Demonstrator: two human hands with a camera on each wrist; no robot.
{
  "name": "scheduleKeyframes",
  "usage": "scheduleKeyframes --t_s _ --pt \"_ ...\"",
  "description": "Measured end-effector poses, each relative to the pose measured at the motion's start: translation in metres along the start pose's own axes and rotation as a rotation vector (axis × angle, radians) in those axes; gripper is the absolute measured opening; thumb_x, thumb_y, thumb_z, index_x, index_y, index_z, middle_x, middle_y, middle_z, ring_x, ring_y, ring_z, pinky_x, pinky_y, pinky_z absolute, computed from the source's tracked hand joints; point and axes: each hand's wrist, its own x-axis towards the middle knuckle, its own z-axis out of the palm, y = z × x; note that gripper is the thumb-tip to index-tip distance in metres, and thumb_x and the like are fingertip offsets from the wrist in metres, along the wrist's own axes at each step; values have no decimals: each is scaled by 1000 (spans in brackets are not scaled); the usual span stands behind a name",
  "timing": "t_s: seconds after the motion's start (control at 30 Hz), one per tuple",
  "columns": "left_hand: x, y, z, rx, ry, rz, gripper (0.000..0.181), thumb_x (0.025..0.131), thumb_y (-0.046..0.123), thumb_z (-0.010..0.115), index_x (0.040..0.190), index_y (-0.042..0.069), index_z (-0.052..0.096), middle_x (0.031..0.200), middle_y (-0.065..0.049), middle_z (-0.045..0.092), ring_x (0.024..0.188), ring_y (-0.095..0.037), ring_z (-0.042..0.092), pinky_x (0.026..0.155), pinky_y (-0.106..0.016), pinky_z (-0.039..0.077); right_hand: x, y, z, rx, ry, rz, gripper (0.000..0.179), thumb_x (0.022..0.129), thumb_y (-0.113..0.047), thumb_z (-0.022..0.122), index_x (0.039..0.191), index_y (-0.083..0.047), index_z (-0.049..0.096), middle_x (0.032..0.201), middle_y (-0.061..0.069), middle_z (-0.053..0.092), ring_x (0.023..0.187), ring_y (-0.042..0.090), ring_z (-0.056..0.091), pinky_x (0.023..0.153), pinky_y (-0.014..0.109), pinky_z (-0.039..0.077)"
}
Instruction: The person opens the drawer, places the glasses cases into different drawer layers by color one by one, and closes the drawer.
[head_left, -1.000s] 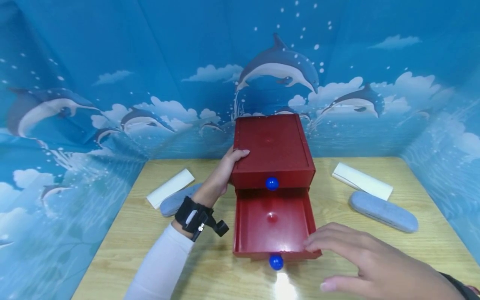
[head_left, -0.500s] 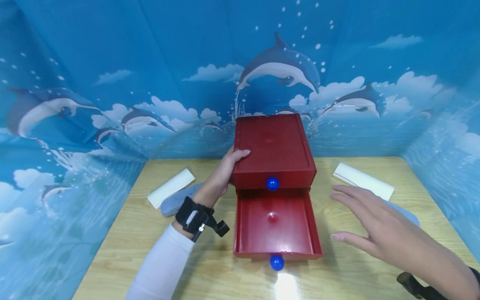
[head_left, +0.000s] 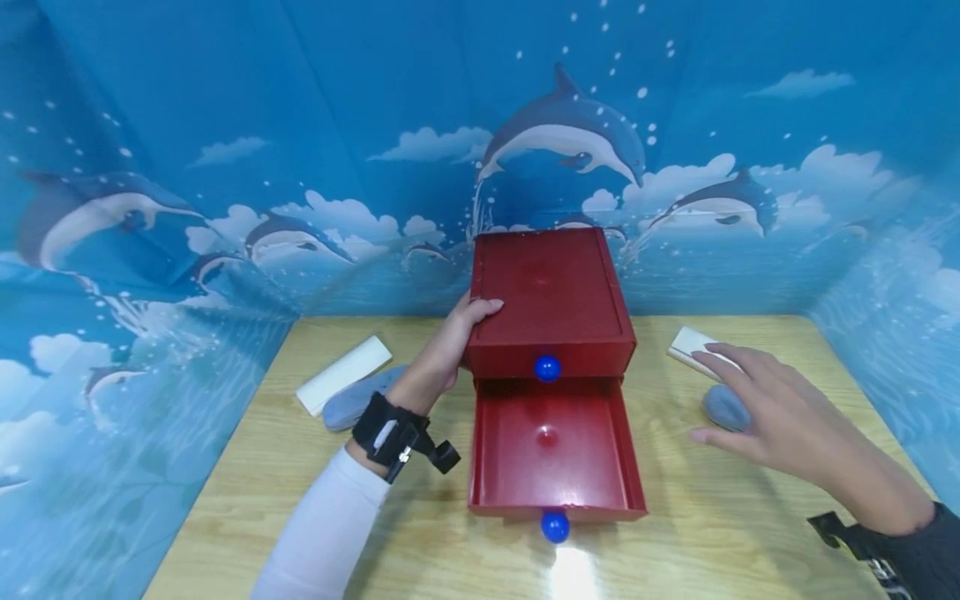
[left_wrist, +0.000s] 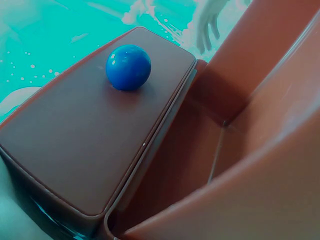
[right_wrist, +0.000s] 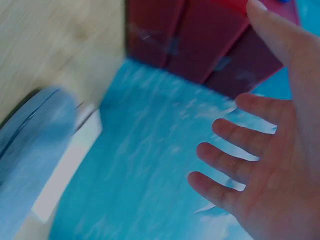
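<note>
A red two-drawer box (head_left: 551,283) stands mid-table, its lower drawer (head_left: 517,467) pulled out and its upper one closed. Each drawer has a round blue knob, the upper knob (left_wrist: 128,67) showing large in the left wrist view. My left hand (head_left: 455,337) grips the box's left side, thumb on the top edge, other fingers mostly hidden. Off to the right, my right hand (head_left: 787,412) holds nothing, fingers spread and lightly bent. In the head view it overlaps a blue-grey glasses case (right_wrist: 37,150) and a long white case (head_left: 692,343) behind that.
Left of the box lie another white case (head_left: 343,375) and another blue-grey glasses case (head_left: 356,402), partly hidden by my left wrist. A blue dolphin-print backdrop (head_left: 420,75) encloses the back and sides of the wooden table (head_left: 255,492).
My right hand has left the open drawer's front right corner and moved right, over the glasses case and white case. My left hand still grips the box; the drawers have not moved.
</note>
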Motion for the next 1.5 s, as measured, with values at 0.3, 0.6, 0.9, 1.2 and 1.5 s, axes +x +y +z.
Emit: scheduleKeyframes --t_s 0.3,0.6,0.9,1.2,1.5 --pt "-1 3 0 4 1 -14 68 100 49 53 160 34 24 133 -11 63 96 -22 74 82 -36 62 -12 37 21 -52 -148 164 100 72 -68 82 149 -12 51 142 24 54 118 53 55 78 70 49" --pt "-1 3 2 11 13 -41 69 100 51 53 161 35 24 134 -10 62 100 -23 72 83 -36 60 -30 62 41 -33 -407 344 104 75 -79 73 147 -8 48 139 36 49 116 63 51 65 66 51" --pt "-1 1 1 18 23 -31 69 100 51 52 161 34 24 135 -9 61 100 -23 72 85 -36 60 -45 74 61 44 -364 389 96 80 -68 77 143 -3 46 134 32 44 113 58 44 64 61 49" --pt "-2 2 0 10 32 -46 73 99 51 53 162 35 22 137 -11 60 100 -22 71 84 -35 59 -47 77 73 50 -347 374 90 87 -64 73 139 4 47 129 32 48 100 49 53 61 51 44" --pt "-3 3 2 4 12 -30 69 100 51 53 161 34 24 135 -12 61 101 -24 72 85 -35 59 -53 74 76 59 -282 351 84 86 -59 77 129 9 50 104 24 54 85 38 55 57 45 43"
